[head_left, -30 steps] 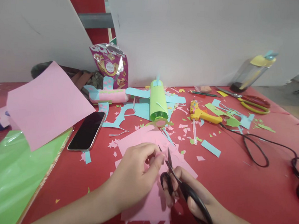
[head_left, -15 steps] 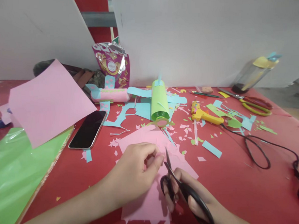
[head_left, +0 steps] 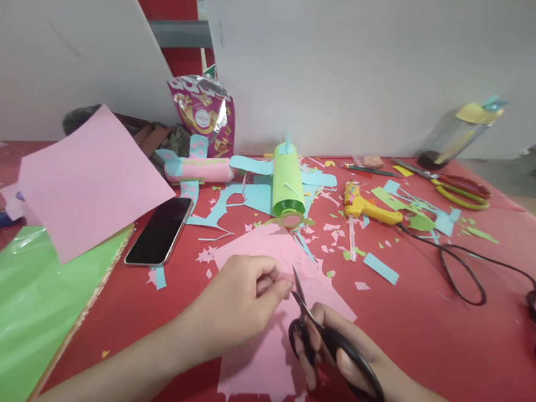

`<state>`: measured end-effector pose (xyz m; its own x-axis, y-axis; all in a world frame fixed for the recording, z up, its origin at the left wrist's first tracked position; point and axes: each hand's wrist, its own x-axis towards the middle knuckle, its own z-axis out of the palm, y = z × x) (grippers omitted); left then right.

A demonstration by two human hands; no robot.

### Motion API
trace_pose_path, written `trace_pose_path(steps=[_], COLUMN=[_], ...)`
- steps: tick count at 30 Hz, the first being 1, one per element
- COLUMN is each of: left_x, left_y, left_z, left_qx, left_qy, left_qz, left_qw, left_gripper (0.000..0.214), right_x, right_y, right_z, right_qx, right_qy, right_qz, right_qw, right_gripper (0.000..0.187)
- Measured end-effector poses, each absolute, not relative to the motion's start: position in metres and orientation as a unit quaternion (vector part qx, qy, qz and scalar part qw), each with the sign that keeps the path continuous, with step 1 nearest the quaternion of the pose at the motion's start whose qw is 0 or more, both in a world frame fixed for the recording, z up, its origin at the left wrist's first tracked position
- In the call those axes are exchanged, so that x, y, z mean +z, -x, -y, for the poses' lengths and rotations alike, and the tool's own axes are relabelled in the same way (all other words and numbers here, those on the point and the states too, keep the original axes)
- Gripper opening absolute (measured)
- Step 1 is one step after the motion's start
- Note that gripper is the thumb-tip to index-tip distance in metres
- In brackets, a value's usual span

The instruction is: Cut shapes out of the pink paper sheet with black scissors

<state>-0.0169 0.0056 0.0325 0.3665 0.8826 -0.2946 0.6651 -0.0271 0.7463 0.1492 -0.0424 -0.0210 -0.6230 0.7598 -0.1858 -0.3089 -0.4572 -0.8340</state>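
My left hand (head_left: 242,301) pinches a small pink paper piece, its fingertips closed just left of the scissor blades. My right hand (head_left: 338,355) grips black-handled scissors (head_left: 326,338), blades pointing up and slightly apart at the pinched piece. Both hands hover over a ragged pink paper sheet (head_left: 269,354) lying on the red table (head_left: 419,331). What exactly sits between the fingertips is too small to make out beyond pink paper.
A phone (head_left: 159,232) lies to the left beside a green sheet (head_left: 22,304) and a raised pink sheet (head_left: 87,177). Behind are a green paper roll (head_left: 286,181), pink roll (head_left: 196,169), snack bag (head_left: 204,115), yellow glue gun (head_left: 364,205) with black cord (head_left: 465,267), red-green scissors (head_left: 455,185), a bottle (head_left: 460,131).
The scissors have shifted slightly left and lower toward the pinched paper. My left hand has curled a little tighter. The camera has drifted slightly.
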Motion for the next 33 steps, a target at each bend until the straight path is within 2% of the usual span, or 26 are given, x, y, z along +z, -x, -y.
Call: trace_pose_path(steps=[8,33], left_x=[0.0295,0.0277], left_y=[0.0171,0.0172], left_z=[-0.0066,-0.0064], left_qx=[0.147,0.158], left_qy=[-0.67,-0.67], left_qz=[-0.549,-0.551], left_qw=[0.478,0.472], left_gripper=[0.029,0.028], right_x=[-0.0233,-0.0237], right_y=[-0.1538,-0.1523], right_z=[0.0418,0.0411], right_qx=[0.829,0.816], right_qy=[0.262,0.272], right_qz=[0.389,0.397], right_qw=[0.304,0.321], right_gripper=[0.037,0.036])
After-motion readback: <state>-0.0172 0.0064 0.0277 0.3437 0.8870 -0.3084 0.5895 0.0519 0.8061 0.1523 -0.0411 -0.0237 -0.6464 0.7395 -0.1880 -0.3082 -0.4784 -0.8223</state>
